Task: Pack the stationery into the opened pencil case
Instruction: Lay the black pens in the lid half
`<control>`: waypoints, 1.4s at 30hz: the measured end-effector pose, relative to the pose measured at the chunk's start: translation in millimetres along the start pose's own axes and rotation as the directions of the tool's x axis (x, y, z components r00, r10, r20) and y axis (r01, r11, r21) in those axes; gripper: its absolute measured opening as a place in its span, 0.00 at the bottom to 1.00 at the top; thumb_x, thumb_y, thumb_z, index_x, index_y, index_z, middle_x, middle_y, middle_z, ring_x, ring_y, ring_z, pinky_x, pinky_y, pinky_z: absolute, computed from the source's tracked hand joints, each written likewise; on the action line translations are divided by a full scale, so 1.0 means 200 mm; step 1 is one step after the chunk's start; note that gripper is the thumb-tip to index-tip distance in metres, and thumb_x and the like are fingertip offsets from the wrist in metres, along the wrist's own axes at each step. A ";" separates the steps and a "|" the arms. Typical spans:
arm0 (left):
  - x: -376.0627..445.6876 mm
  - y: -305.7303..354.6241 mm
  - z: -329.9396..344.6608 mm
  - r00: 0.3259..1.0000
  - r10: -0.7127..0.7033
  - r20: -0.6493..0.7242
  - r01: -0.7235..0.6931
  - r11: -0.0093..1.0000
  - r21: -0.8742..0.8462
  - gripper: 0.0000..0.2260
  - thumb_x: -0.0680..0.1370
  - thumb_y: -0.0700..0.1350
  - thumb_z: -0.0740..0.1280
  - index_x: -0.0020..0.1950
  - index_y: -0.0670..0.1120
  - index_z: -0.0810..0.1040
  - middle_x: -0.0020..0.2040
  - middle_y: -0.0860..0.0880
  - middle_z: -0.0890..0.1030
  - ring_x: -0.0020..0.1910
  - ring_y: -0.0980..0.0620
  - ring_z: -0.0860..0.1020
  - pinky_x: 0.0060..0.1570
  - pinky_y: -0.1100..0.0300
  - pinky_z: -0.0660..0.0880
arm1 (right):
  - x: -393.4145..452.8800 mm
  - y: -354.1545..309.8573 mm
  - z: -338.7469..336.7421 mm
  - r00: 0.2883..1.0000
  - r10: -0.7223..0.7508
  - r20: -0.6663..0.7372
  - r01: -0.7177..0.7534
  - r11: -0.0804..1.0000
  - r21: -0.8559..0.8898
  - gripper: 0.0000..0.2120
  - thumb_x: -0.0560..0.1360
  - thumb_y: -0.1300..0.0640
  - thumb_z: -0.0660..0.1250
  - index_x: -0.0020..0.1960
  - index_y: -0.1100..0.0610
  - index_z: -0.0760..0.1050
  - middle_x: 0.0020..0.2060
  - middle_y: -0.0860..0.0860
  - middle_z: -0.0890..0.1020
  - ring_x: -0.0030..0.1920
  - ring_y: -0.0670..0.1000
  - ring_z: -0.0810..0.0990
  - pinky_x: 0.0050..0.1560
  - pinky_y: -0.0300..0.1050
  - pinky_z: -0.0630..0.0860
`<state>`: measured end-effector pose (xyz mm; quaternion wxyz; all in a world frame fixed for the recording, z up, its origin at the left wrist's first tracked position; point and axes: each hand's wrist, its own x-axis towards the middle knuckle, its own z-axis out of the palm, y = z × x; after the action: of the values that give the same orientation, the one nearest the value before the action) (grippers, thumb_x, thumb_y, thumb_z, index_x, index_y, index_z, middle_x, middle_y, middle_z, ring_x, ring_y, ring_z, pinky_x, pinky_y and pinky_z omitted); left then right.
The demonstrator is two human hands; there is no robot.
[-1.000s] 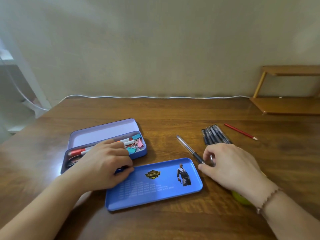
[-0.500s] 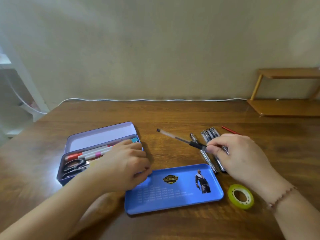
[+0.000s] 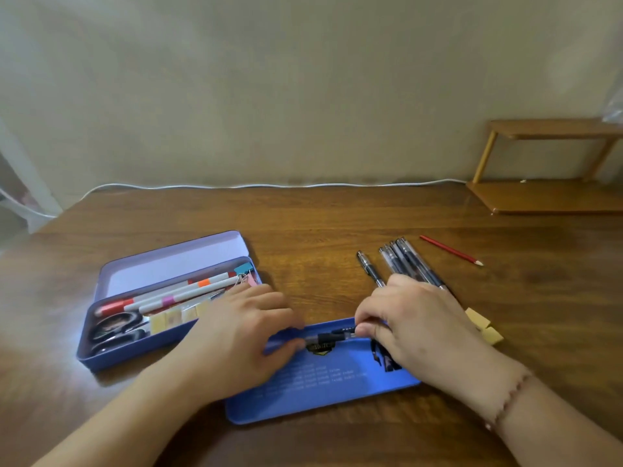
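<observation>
Both hands have brought one clear gel pen (image 3: 332, 338) down over the blue tray (image 3: 323, 396).

Right hand (image 3: 414, 326) pinches the pen's cap end, left hand (image 3: 242, 335) holds the barrel end, level just above the glossy tray's far edge, so packing it looks under way. Open lilac metal pencil case (image 3: 111, 357) sits just left, holding markers, scissors and clips. More slim pens (image 3: 409, 264) and a red pencil (image 3: 450, 250) wait on the wooden desk (image 3: 320, 241).
</observation>
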<state>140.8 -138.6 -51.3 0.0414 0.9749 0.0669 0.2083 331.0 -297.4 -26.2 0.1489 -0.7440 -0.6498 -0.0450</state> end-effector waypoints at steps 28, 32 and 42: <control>-0.02 -0.01 0.01 0.990 -0.099 0.099 0.114 0.981 -0.160 0.06 0.74 0.48 0.68 0.50 0.57 0.79 0.47 0.61 0.77 0.46 0.63 0.75 0.44 0.66 0.74 | 0.02 0.03 0.07 0.997 0.076 -0.005 -0.076 0.994 0.081 0.05 0.74 0.44 0.66 0.47 0.43 0.76 0.40 0.39 0.76 0.46 0.42 0.73 0.47 0.42 0.76; -0.01 -0.01 0.01 0.992 -0.100 0.082 0.112 0.982 -0.155 0.04 0.75 0.48 0.68 0.48 0.57 0.79 0.47 0.62 0.76 0.45 0.64 0.74 0.43 0.67 0.74 | 0.03 0.02 0.09 0.997 0.072 -0.026 -0.069 0.993 0.100 0.03 0.73 0.45 0.66 0.45 0.43 0.74 0.39 0.40 0.76 0.45 0.42 0.72 0.46 0.42 0.76; -0.01 -0.02 0.02 0.992 -0.090 0.084 0.105 0.976 -0.190 0.06 0.74 0.46 0.69 0.48 0.58 0.78 0.47 0.63 0.76 0.47 0.65 0.74 0.44 0.67 0.75 | 0.02 0.28 -0.13 0.881 0.443 -0.167 -0.378 0.870 0.315 0.04 0.73 0.54 0.70 0.41 0.46 0.80 0.34 0.43 0.81 0.36 0.43 0.78 0.33 0.37 0.73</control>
<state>139.9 -135.8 -55.5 0.1488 0.9689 0.0923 0.1747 390.2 -306.6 -10.3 0.3317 -0.8274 -0.4532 -0.0096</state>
